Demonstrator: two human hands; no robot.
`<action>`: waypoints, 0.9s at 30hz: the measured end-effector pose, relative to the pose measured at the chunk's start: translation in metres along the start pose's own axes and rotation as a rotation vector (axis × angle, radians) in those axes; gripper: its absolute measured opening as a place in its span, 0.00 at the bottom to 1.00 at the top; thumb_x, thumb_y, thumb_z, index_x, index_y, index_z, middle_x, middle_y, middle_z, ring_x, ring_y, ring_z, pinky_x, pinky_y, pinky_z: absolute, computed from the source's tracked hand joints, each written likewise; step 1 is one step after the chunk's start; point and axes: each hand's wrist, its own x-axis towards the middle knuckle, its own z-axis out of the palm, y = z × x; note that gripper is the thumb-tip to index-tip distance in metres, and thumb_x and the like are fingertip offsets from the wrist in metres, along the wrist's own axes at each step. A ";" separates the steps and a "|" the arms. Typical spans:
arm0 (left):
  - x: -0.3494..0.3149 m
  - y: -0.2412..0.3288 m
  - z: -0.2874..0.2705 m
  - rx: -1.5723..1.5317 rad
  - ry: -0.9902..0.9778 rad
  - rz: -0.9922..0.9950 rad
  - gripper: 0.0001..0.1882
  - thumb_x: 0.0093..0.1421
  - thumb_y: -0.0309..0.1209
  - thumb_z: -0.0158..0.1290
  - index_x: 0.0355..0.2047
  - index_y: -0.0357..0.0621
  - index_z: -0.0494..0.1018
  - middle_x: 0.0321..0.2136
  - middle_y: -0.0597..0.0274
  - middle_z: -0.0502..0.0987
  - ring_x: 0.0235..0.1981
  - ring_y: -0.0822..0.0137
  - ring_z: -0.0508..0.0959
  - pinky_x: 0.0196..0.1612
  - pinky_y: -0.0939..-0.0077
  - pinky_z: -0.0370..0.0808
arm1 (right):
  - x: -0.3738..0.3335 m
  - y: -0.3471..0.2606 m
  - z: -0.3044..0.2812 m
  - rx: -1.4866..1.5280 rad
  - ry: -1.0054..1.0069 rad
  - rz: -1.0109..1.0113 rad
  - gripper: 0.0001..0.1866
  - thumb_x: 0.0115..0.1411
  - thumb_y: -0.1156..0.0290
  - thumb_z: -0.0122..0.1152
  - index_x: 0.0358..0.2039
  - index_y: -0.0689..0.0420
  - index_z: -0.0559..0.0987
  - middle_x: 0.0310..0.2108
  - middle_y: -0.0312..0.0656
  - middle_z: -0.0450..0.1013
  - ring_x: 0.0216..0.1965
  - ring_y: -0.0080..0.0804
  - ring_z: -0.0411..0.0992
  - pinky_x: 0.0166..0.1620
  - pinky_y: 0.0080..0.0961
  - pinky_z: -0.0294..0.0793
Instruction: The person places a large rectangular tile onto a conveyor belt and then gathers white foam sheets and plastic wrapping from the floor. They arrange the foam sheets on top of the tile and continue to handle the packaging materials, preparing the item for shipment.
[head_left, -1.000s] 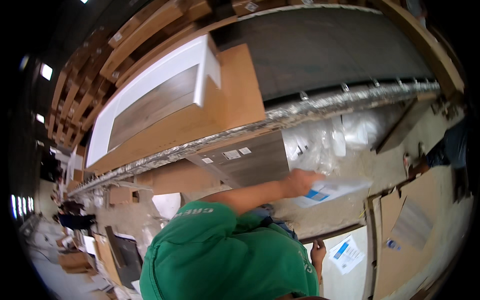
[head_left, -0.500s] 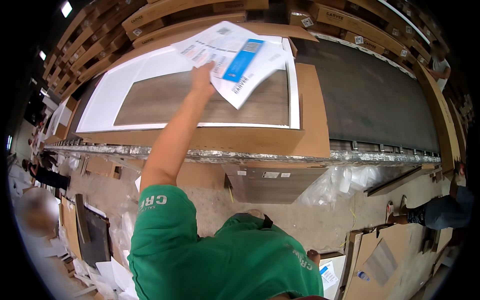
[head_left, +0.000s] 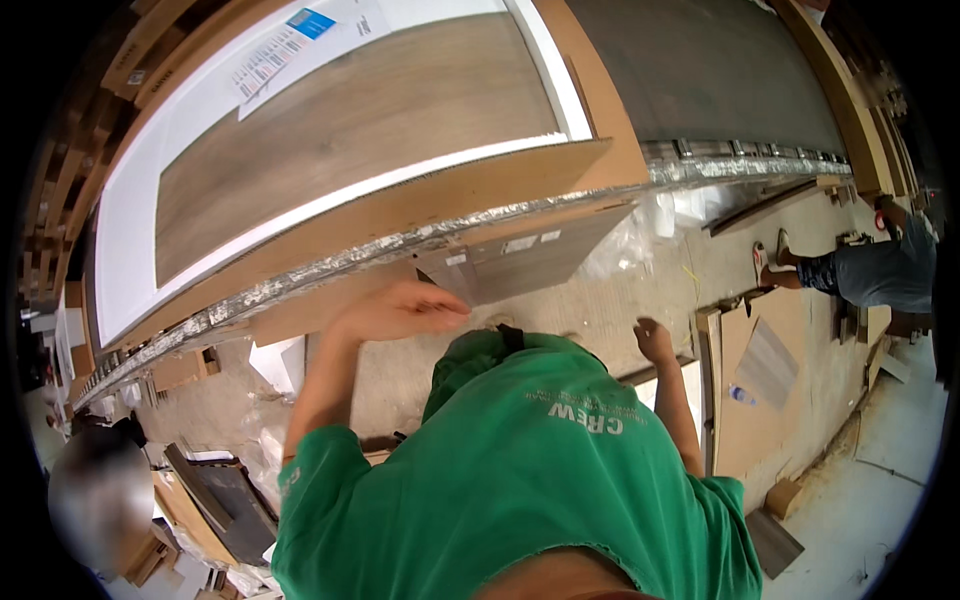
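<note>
The upper edge cuts off the carton [head_left: 460,195]; print on the papers [head_left: 268,68] is too small to read. Fingers of the right hand [head_left: 653,341] blur together; the forearm [head_left: 677,415] partly hides a white board [head_left: 694,392]. A person's head [head_left: 100,490] is smeared at left.

Before me a long bench [head_left: 710,75], dark-topped, a scuffed silvery rail [head_left: 750,168] along its near edge, an open cardboard box [head_left: 450,203] on its left part, one side by my edge, a wooden beam [head_left: 832,85] across its right end.
</note>
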 end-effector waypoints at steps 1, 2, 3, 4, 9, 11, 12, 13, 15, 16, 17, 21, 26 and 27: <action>0.014 -0.048 0.007 -0.080 0.088 -0.065 0.16 0.52 0.34 0.54 0.39 0.37 0.71 0.33 0.59 0.75 0.32 0.74 0.73 0.31 0.82 0.70 | 0.007 -0.022 -0.006 0.033 -0.012 0.008 0.16 0.52 0.65 0.54 0.37 0.63 0.74 0.34 0.51 0.73 0.36 0.42 0.72 0.38 0.29 0.71; 0.030 -0.098 0.014 -0.158 0.179 -0.133 0.21 0.50 0.38 0.56 0.41 0.37 0.70 0.33 0.57 0.74 0.32 0.74 0.73 0.31 0.83 0.70 | 0.013 -0.037 -0.010 0.068 -0.024 0.014 0.16 0.52 0.66 0.54 0.38 0.63 0.74 0.35 0.51 0.72 0.36 0.41 0.73 0.38 0.28 0.71; 0.046 -0.145 0.018 0.025 0.388 -0.261 0.24 0.49 0.41 0.57 0.42 0.37 0.69 0.33 0.59 0.74 0.32 0.74 0.72 0.32 0.82 0.69 | 0.018 -0.046 -0.011 0.100 -0.034 -0.003 0.16 0.52 0.66 0.54 0.38 0.63 0.74 0.36 0.51 0.72 0.36 0.41 0.73 0.38 0.28 0.72; 0.062 -0.174 0.020 0.211 0.590 -0.388 0.27 0.48 0.43 0.58 0.44 0.38 0.68 0.32 0.60 0.74 0.31 0.75 0.71 0.33 0.81 0.69 | 0.020 -0.050 -0.012 0.130 -0.042 -0.016 0.16 0.52 0.66 0.55 0.39 0.63 0.73 0.36 0.51 0.72 0.36 0.40 0.73 0.38 0.27 0.72; 0.133 -0.182 0.054 -0.223 1.153 -0.223 0.28 0.43 0.50 0.59 0.32 0.35 0.72 0.23 0.60 0.74 0.24 0.73 0.71 0.28 0.80 0.67 | 0.014 -0.018 -0.011 0.098 -0.139 -0.005 0.15 0.51 0.67 0.55 0.38 0.62 0.74 0.35 0.50 0.73 0.35 0.37 0.73 0.37 0.27 0.72; 0.153 -0.200 0.049 -0.133 1.270 -0.242 0.27 0.43 0.49 0.59 0.30 0.35 0.73 0.22 0.61 0.74 0.24 0.73 0.71 0.28 0.80 0.67 | 0.007 0.026 -0.006 0.066 -0.140 0.013 0.15 0.49 0.66 0.55 0.36 0.61 0.75 0.33 0.50 0.73 0.34 0.39 0.73 0.36 0.28 0.72; 0.159 -0.207 0.050 -0.085 1.320 -0.254 0.26 0.43 0.49 0.60 0.28 0.35 0.73 0.21 0.62 0.74 0.23 0.74 0.71 0.29 0.80 0.68 | 0.001 0.050 -0.004 0.044 -0.156 0.053 0.15 0.48 0.65 0.56 0.35 0.61 0.76 0.32 0.50 0.73 0.34 0.40 0.73 0.36 0.28 0.72; 0.162 -0.206 0.053 -0.120 1.325 -0.251 0.26 0.42 0.49 0.60 0.28 0.36 0.74 0.20 0.62 0.74 0.23 0.74 0.71 0.29 0.80 0.68 | -0.006 0.071 -0.002 -0.015 -0.176 0.133 0.16 0.48 0.64 0.56 0.34 0.60 0.76 0.31 0.50 0.73 0.34 0.40 0.73 0.36 0.28 0.72; 0.165 -0.197 0.057 -0.194 1.333 -0.240 0.26 0.41 0.49 0.61 0.26 0.36 0.74 0.19 0.64 0.74 0.23 0.74 0.71 0.29 0.80 0.68 | -0.027 0.128 0.002 -0.052 -0.201 0.246 0.16 0.46 0.62 0.55 0.34 0.59 0.76 0.30 0.51 0.73 0.33 0.41 0.73 0.36 0.29 0.72; 0.165 -0.205 0.054 -0.249 1.370 -0.232 0.25 0.41 0.49 0.61 0.27 0.38 0.74 0.20 0.64 0.74 0.23 0.74 0.71 0.29 0.80 0.67 | -0.037 0.156 0.005 -0.029 -0.207 0.273 0.17 0.46 0.62 0.55 0.34 0.59 0.76 0.30 0.50 0.73 0.33 0.41 0.73 0.36 0.29 0.71; 0.161 -0.224 0.048 -0.303 1.416 -0.227 0.24 0.41 0.48 0.61 0.27 0.39 0.74 0.21 0.65 0.74 0.24 0.75 0.71 0.29 0.81 0.67 | -0.043 0.166 0.003 -0.089 -0.284 0.300 0.16 0.47 0.61 0.54 0.33 0.58 0.76 0.30 0.50 0.73 0.33 0.41 0.73 0.37 0.30 0.71; 0.162 -0.200 0.061 -0.509 1.466 -0.183 0.21 0.41 0.44 0.61 0.31 0.44 0.74 0.27 0.66 0.75 0.27 0.75 0.70 0.31 0.81 0.66 | -0.075 0.194 -0.011 -0.081 -0.401 0.514 0.15 0.49 0.60 0.53 0.32 0.56 0.76 0.29 0.49 0.73 0.29 0.39 0.73 0.35 0.30 0.72; 0.154 -0.193 0.073 -0.507 1.408 -0.307 0.15 0.46 0.39 0.55 0.33 0.45 0.73 0.27 0.68 0.73 0.30 0.72 0.69 0.31 0.76 0.65 | -0.065 0.173 -0.034 0.048 -0.432 0.724 0.15 0.51 0.60 0.50 0.37 0.54 0.74 0.31 0.48 0.73 0.27 0.36 0.73 0.33 0.30 0.73; 0.157 -0.204 0.078 -0.344 1.396 -0.195 0.13 0.50 0.38 0.51 0.32 0.44 0.73 0.27 0.65 0.73 0.32 0.70 0.69 0.35 0.72 0.65 | -0.059 0.212 -0.020 -0.224 -0.554 0.449 0.14 0.53 0.62 0.46 0.36 0.54 0.74 0.32 0.47 0.73 0.33 0.39 0.72 0.37 0.32 0.72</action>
